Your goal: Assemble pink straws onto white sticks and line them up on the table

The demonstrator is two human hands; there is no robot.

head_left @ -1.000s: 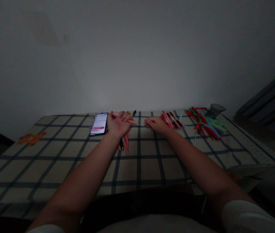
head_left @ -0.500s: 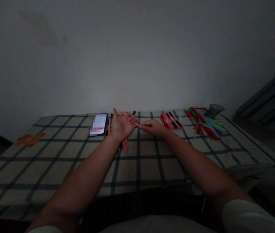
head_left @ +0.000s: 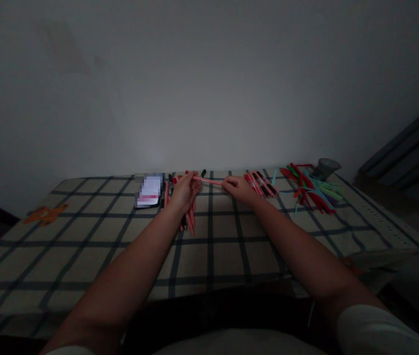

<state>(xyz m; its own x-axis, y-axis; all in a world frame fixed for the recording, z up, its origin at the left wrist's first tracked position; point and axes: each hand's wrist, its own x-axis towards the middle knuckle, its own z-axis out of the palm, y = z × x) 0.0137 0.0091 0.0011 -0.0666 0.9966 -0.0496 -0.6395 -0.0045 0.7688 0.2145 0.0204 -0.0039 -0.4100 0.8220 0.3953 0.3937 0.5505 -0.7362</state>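
A slim pink pen stretches level between my two hands, above the tablecloth. The fingers of my left hand are closed around its left end. At the other end, my right hand pinches it between thumb and fingers. Beneath and beside my left hand lies a loose pile of pink and black pens, partly covered by that hand. Just past my right hand rests a row of pink, red and black pens.
A lit phone lies left of the pile. At the right sit coloured fuzzy strips and a grey cup. An orange figure is at the far left of the checked tablecloth. Behind rises a pale wall.
My left hand has turned from an open, upward palm to closed fingers around the pen. My right hand has shifted slightly up and right, and the pen now lies nearly level.
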